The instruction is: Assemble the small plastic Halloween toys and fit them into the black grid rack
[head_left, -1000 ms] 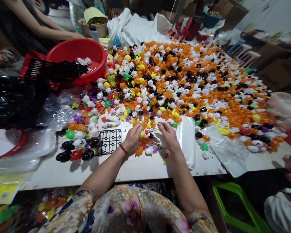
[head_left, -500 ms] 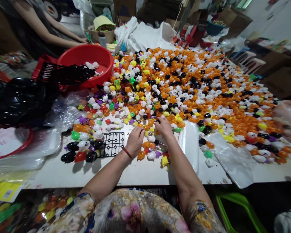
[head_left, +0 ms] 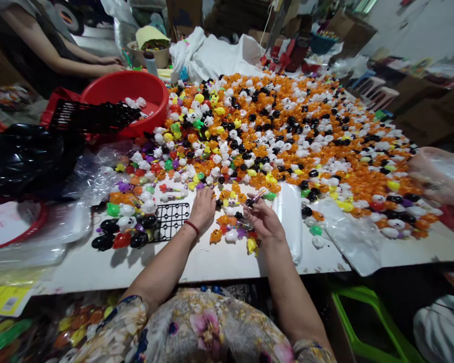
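Note:
My right hand [head_left: 265, 220] pinches a small black-headed stick toy [head_left: 258, 196] with a thin, pale, striped stem, raised slightly over the table. My left hand [head_left: 203, 207], a red bead bracelet at its wrist, has its fingers bent together at the near edge of the toy pile. What they hold, if anything, is hidden. Left of it lies a black plastic grid [head_left: 173, 222], beside a cluster of black, white and red toy heads [head_left: 126, 222]. Between my forearms sit several loose toys, among them an orange one [head_left: 215, 236] and a yellow one [head_left: 251, 245].
A large heap of orange, white and black toys [head_left: 287, 121] covers the table. At the back left stands a red basin [head_left: 124, 83] with a black crate over its rim. Clear plastic bags [head_left: 289, 222] lie at right. A co-worker's arms [head_left: 71, 60] show beyond the basin.
My right hand has drawn back from the pile and turned, and the black-headed stick toy now shows in its fingers. My left hand has shifted slightly left and up. The whole view has shifted a little.

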The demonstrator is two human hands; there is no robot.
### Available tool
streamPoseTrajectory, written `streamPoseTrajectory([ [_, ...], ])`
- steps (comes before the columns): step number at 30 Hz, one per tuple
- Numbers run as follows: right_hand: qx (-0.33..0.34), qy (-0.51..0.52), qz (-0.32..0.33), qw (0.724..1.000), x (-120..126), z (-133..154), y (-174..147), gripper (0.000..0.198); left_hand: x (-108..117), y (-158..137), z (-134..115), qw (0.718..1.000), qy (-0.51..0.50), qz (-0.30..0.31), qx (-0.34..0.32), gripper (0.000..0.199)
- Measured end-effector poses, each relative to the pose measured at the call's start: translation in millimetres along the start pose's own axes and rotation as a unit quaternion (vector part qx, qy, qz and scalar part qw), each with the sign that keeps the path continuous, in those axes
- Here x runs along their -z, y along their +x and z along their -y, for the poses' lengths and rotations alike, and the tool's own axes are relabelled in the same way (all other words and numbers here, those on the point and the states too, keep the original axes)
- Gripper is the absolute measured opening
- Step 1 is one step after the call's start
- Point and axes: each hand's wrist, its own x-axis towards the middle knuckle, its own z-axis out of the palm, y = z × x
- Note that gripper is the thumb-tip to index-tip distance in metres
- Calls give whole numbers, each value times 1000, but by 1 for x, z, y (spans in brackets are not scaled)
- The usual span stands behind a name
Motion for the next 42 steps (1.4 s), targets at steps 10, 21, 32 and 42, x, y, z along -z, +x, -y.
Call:
streamPoseTrajectory([
  [10, 10, -199, 48, 979, -9, -89, -88, 32, 9, 3, -1, 981, -174, -28, 81, 24],
  [21, 131, -76, -33, 988, -21, -65, -102, 43, 66, -70, -61, 796, -549, 127, 222, 30],
  [32, 119, -128, -16, 984, -46, -91, -123, 35, 81, -138, -54, 771, -572, 158, 230, 43],
  [42, 59, -165, 21, 984, -47, -88, -129, 36, 83, -145, -52, 863, -447, 150, 182, 44],
])
